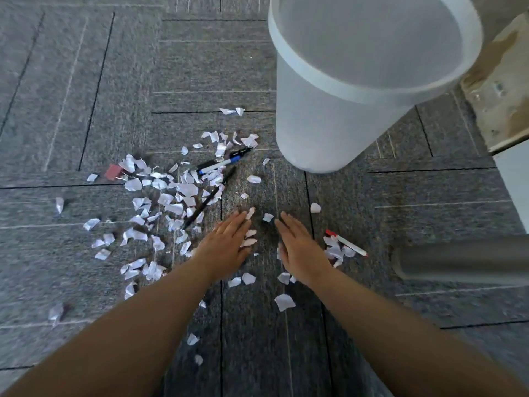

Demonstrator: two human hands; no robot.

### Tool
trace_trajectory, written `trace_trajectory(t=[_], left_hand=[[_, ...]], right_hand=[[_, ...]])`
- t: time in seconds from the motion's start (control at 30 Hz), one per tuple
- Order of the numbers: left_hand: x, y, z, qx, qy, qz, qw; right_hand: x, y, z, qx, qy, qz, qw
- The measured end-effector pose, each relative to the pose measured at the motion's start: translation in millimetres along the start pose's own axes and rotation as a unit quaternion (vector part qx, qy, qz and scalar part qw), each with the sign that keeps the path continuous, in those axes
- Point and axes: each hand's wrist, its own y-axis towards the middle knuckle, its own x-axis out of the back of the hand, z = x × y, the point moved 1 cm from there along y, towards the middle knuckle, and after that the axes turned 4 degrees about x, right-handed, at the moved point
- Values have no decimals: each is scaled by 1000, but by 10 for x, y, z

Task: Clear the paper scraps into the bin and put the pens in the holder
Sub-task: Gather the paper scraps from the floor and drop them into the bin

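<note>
Grey ribbed carpet tiles (86,110) carry torn white paper scraps (171,196), thickest on the left. My left hand (226,245) and right hand (300,247) lie flat with fingers straight, holding nothing, scraps at their edges. A frosted translucent plastic bin (329,124) stands far right. A blue-and-white marker (220,163) and a slim black pen (210,196) lie among the scraps. A red-capped white pen (347,243) lies to the right, near a grey tube (458,262).

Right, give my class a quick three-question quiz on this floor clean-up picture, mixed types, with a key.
1. True or false: the bin lies tipped over on its side.
2. Which pen lies to the right of the right hand? A) blue marker B) red pen C) black pen
3. Fill in: the left hand and right hand hold ____.
Key: 1 false, it stands upright; 2 B; 3 nothing.
</note>
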Motion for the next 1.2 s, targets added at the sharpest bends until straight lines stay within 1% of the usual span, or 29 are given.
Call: trace_trajectory(t=[0.03, 0.1, 0.17, 0.3, 0.37, 0.4, 0.47, 0.57, 0.63, 0.7, 0.77, 0.83, 0.87, 0.93, 0.97, 1.0, 1.07, 1.13, 1.2], left_hand=[[-19, -26, -2, -11, 6, -1, 1000], [-66, -47, -4, -38, 27, -21, 999], [-98, -14, -15, -53, 35, -45, 997], [-99, 107, -146, -59, 27, -37, 997], [-106, 140, -226, -64, 35, -31, 997], [-112, 146, -254, -63, 40, -29, 997], [-128, 147, -276, -60, 43, -31, 997], [-135, 142, -237, -51, 39, -35, 997], [-132, 120, -175, -40, 43, -36, 998], [-154, 87, -95, -25, 47, -33, 998], [-181, 36, -10, -19, 44, -43, 998], [-207, -34, 76, -17, 51, -59, 997], [-233, -77, 127, -18, 57, -64, 996], [-297, -163, 237, -20, 66, -70, 995], [-324, -205, 281, -22, 63, -76, 995], [-355, -240, 316, -26, 61, -81, 995], [-395, -291, 345, -34, 58, -79, 995], [-424, -306, 332, -42, 56, -76, 995], [-434, -291, 271, -51, 49, -74, 995]], right_hand=[[-60, -72, 44, 26, 13, -11, 1000], [-97, -171, 30, 33, 10, -44, 998], [-40, -271, -39, -6, 9, -81, 997], [-4, -620, -252, -118, -20, -126, 985], [-34, -819, -320, -194, 6, -141, 971], [-73, -896, -337, -219, 15, -140, 965], [-158, -974, -322, -241, 21, -128, 962], [-218, -886, -305, -247, 45, -131, 959], [-190, -741, -316, -230, 57, -115, 965], [-153, -585, -325, -185, 50, -85, 978], [-143, -441, -232, -105, 44, -47, 992], [-178, -340, -67, -25, 61, -26, 997], [-202, -319, 13, 2, 67, -34, 997], [-227, -325, 81, 22, 65, -89, 994], [-240, -355, 52, 11, 55, -124, 991], [-246, -408, -4, -18, 42, -152, 987], [-264, -575, -166, -105, 28, -173, 979], [-302, -744, -308, -178, 20, -143, 973], [-346, -827, -337, -200, 7, -109, 974]])
